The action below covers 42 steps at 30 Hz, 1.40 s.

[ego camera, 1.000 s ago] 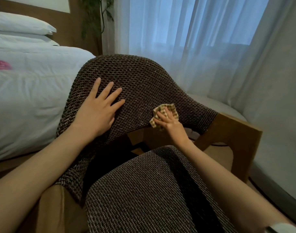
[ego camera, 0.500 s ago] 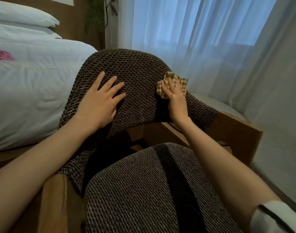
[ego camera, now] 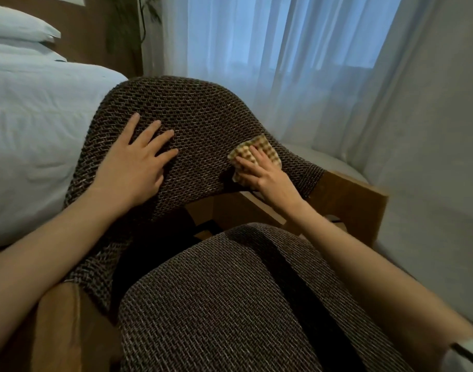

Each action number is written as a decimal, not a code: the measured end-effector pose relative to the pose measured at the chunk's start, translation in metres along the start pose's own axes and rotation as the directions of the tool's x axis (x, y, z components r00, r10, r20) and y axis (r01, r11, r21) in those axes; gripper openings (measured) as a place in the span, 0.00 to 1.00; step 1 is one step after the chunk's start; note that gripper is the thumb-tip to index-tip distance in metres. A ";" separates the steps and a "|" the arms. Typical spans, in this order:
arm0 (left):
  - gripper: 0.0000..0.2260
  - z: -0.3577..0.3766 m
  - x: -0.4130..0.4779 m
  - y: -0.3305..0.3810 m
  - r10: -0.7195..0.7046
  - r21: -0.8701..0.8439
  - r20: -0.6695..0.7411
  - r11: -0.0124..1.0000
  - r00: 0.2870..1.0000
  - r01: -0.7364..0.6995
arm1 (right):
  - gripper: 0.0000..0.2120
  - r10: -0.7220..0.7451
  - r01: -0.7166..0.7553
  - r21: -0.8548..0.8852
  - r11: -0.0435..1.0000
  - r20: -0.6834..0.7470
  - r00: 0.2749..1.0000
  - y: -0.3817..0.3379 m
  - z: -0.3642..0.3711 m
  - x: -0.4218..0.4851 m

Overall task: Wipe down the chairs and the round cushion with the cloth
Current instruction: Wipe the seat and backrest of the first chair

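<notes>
Head view. Left hand (ego camera: 138,167), fingers straight and slightly spread, lies flat on the woven brown armchair backrest (ego camera: 203,114) and holds nothing. Right hand (ego camera: 264,175), fingers extended, presses the checked cloth (ego camera: 252,149) against the lower right part of the backrest, near the wooden armrest (ego camera: 350,200); the cloth's edge shows beyond the fingers. Woven seat cushion (ego camera: 243,304) in the foreground, between the forearms. White bed (ego camera: 28,130) at left, sheer curtain (ego camera: 283,63) behind the chair

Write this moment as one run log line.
phase: backrest wipe | right hand: presses cloth on backrest | left hand: flat on backrest
</notes>
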State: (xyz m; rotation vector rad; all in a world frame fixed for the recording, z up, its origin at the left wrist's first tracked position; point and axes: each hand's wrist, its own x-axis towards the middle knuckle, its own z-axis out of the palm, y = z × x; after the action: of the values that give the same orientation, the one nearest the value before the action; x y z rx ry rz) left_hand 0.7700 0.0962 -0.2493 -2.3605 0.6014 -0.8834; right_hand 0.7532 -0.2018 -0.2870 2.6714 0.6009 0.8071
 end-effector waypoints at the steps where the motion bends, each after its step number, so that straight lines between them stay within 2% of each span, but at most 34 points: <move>1: 0.25 0.000 0.000 0.000 0.003 0.004 -0.002 1.000 1.000 -0.003 | 0.17 -0.012 0.013 -0.042 0.999 0.035 0.999 0.007 -0.006 0.010; 3: 0.25 0.001 0.000 -0.001 0.003 -0.002 -0.008 1.000 1.000 -0.003 | 0.18 0.045 -0.032 -0.080 0.996 0.164 0.985 0.017 -0.008 0.020; 5: 0.25 0.001 0.000 -0.004 0.003 -0.022 -0.002 1.000 1.000 -0.003 | 0.19 0.146 -0.131 -0.084 0.988 0.219 0.965 0.023 -0.006 0.010; 9: 0.24 0.000 0.001 -0.004 0.008 -0.040 0.000 0.999 1.000 -0.008 | 0.18 0.370 -0.344 -0.141 0.928 0.261 0.892 0.027 -0.010 -0.040; 13: 0.24 -0.001 -0.001 -0.004 0.004 -0.051 -0.010 0.999 1.000 -0.005 | 0.15 0.493 -0.431 -0.257 0.865 0.282 0.823 0.005 -0.017 -0.077; 15: 0.24 -0.001 -0.001 -0.004 0.002 -0.072 -0.008 0.997 1.000 -0.003 | 0.15 0.435 -0.378 -0.237 0.895 0.271 0.859 -0.007 -0.018 -0.079; 18: 0.24 0.001 0.000 -0.004 0.003 -0.096 -0.013 0.995 1.000 -0.004 | 0.16 0.167 -0.136 -0.135 0.981 0.252 0.953 -0.013 -0.015 -0.057; 20: 0.23 0.001 -0.001 -0.006 0.002 -0.127 -0.025 0.992 1.000 -0.005 | 0.17 0.055 -0.010 -0.145 0.989 0.312 0.948 -0.011 -0.009 -0.035; 22: 0.23 0.000 -0.001 -0.006 0.000 -0.138 -0.034 0.990 0.999 -0.005 | 0.18 0.066 0.003 -0.186 0.983 0.360 0.931 -0.001 -0.004 -0.023; 27: 0.22 -0.002 0.001 -0.006 0.002 -0.177 -0.052 0.984 0.999 -0.011 | 0.18 0.197 -0.149 -0.153 0.977 0.380 0.904 0.028 -0.008 -0.060; 30: 0.22 -0.004 0.000 -0.007 -0.002 -0.190 -0.049 0.982 0.999 -0.007 | 0.16 0.425 -0.431 -0.054 0.901 0.317 0.848 0.019 -0.018 -0.089; 32: 0.22 -0.007 -0.001 -0.008 -0.002 -0.208 -0.040 0.978 0.999 -0.006 | 0.14 0.526 -0.554 0.009 0.833 0.300 0.796 0.005 -0.028 -0.100; 33: 0.22 -0.008 -0.002 -0.008 -0.001 -0.230 -0.045 0.973 0.999 -0.009 | 0.13 0.568 -0.608 0.080 0.790 0.281 0.774 -0.001 -0.033 -0.102; 35: 0.22 -0.014 -0.004 -0.007 -0.020 -0.337 -0.079 0.941 0.997 -0.008 | 0.19 0.663 -0.704 0.351 0.618 0.249 0.706 -0.012 -0.047 -0.097; 37: 0.22 -0.022 -0.010 -0.009 -0.099 -0.472 -0.112 0.881 0.989 0.035 | 0.25 0.718 -0.672 0.611 0.419 0.231 0.657 -0.022 -0.062 -0.081; 39: 0.23 -0.027 -0.024 -0.014 -0.225 -0.552 -0.115 0.824 0.968 0.126 | 0.28 0.704 -0.576 0.759 0.304 0.229 0.673 -0.034 -0.075 -0.056; 41: 0.25 -0.028 -0.043 -0.021 -0.398 -0.661 -0.083 0.709 0.914 0.248 | 0.29 0.653 -0.482 0.811 0.331 0.171 0.738 -0.049 -0.087 -0.024; 42: 0.26 -0.027 -0.053 -0.025 -0.471 -0.717 -0.022 0.622 0.882 0.315 | 0.29 0.630 -0.444 0.823 0.355 0.141 0.764 -0.057 -0.093 -0.007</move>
State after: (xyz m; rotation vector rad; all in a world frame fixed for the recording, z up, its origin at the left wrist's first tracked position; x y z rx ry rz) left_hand 0.7201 0.1362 -0.2402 -3.2124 0.5660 -1.2870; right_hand 0.6770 -0.1414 -0.2372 3.8340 0.0434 1.2078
